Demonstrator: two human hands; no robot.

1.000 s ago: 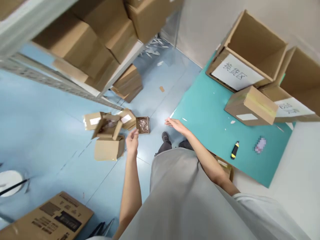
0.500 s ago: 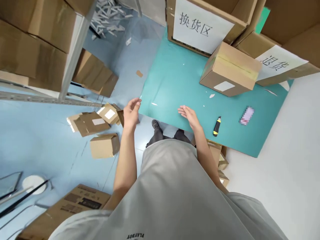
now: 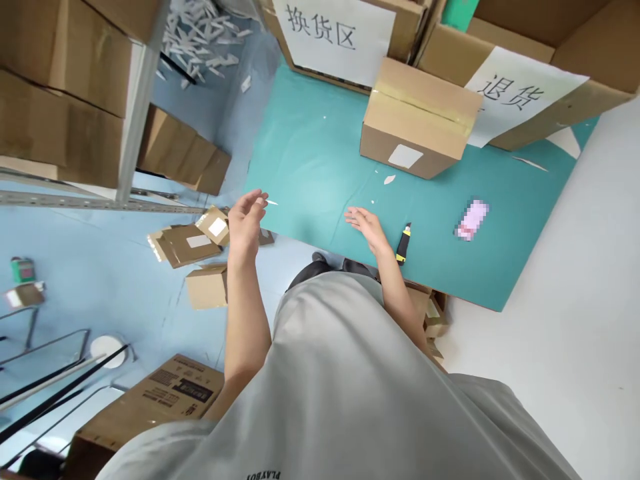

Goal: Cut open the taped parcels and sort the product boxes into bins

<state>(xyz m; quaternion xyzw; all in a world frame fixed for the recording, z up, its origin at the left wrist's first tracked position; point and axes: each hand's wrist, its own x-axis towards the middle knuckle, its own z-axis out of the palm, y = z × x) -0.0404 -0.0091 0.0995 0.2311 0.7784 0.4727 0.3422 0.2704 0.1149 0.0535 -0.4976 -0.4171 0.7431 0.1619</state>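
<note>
My left hand (image 3: 246, 223) hovers by the left edge of the green-topped table (image 3: 310, 167), fingers loosely bent and apart, holding nothing. Over the table's front part is my right hand (image 3: 367, 229), its fingers stretched out and nothing in it. Just right of that hand lies a black and yellow box cutter (image 3: 404, 244). A taped cardboard box (image 3: 420, 120) with a white label sits farther back on the table. To the right, a small pinkish item (image 3: 471, 220) is blurred out, so its kind cannot be made out.
Two large open cartons with paper signs (image 3: 345, 33) stand along the table's back. At left is a metal shelf (image 3: 135, 113) loaded with boxes. Several cardboard boxes (image 3: 207, 287) lie on the blue floor, and a big printed carton (image 3: 165, 393) stands lower left.
My view has swung right and nearer the table. The right hand has moved in over the tabletop, and the left hand has come from above the floor boxes to the table's edge.
</note>
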